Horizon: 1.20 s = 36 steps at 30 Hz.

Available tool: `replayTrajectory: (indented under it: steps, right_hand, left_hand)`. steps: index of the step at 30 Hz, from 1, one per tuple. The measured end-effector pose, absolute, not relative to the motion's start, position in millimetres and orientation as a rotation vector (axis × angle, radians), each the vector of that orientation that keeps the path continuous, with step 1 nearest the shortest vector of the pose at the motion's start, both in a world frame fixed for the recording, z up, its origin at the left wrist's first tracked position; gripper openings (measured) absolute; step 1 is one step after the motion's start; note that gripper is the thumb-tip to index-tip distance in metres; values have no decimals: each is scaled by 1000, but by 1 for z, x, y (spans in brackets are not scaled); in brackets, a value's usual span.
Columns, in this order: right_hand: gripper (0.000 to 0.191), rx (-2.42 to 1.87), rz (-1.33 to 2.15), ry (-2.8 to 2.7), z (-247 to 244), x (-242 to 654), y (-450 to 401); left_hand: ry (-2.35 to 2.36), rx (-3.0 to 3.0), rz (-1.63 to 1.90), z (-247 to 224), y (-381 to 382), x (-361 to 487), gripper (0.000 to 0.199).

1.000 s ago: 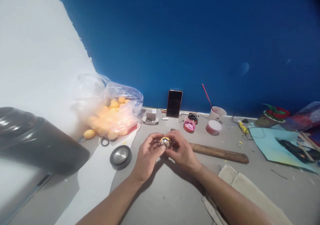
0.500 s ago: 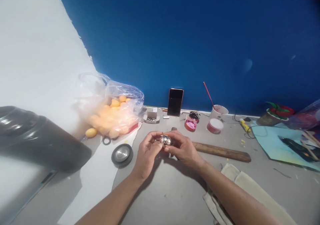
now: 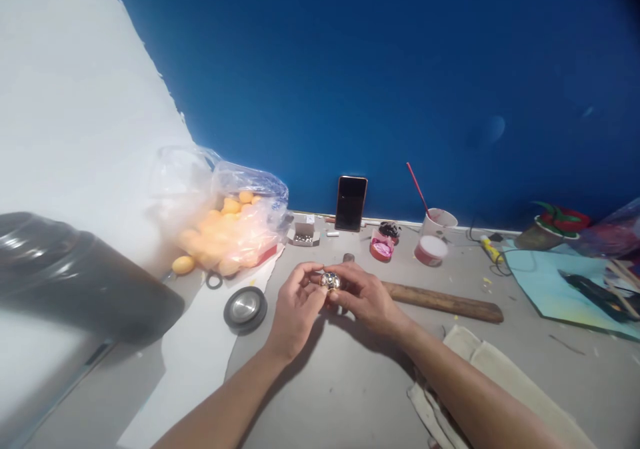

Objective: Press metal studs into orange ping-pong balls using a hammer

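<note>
A small, shiny, round metal piece [image 3: 331, 280] with a gold-coloured rim is held up over the middle of the table. The fingers and thumb of my left hand [image 3: 300, 306] pinch it from the left. From the other side, my right hand [image 3: 367, 296] grips it the same way, fingertips close to those of the left. Its finer detail is too small to make out. Behind my right hand lies a hammer [image 3: 443, 300] with a wooden handle, its head partly hidden by my fingers. A small open box [image 3: 303, 234] of shiny metal bits stands beyond my hands.
At the left are a large dark bottle [image 3: 95, 282], a black-rimmed metal lid [image 3: 245, 309] and a bag of orange balls [image 3: 225, 229]. A phone [image 3: 351, 202] leans on the wall. Right of it stand a cup [image 3: 440, 220] and tub [image 3: 431, 251]; a folded cloth [image 3: 495, 369] lies under my right forearm.
The metal piece has turned slightly between my fingers and shows a different face. Both hands keep their hold in nearly the same place.
</note>
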State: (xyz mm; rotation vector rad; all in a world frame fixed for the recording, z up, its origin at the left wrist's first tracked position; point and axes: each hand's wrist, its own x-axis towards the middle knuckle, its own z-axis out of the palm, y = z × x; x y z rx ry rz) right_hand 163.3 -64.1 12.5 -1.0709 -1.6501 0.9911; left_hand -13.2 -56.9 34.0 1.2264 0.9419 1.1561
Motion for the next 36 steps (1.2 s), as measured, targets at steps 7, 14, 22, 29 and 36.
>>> replayTrajectory:
  steps: [7,14,22,29,36]
  right_hand:
    - [35,-1061,868,-1625,8,159,-63]
    - [30,-1083,873,-1577,11,157,-64]
    - [27,-1110,883,-1553,16,158,-66]
    - [22,-1117,797,-1629,14,158,-64]
    - [27,-1113,708,-1660,8,159,-62]
  left_hand:
    - [1060,1363,1155,33,-57,-16,19]
    - [1046,1414,1205,29,-52,-23,8]
    - [1114,1557,1208,34,-54,-23,8]
    - [1154,1606,1150,37,-54,-22,10]
    - [1164,1494,1136,37,-55,-20,9]
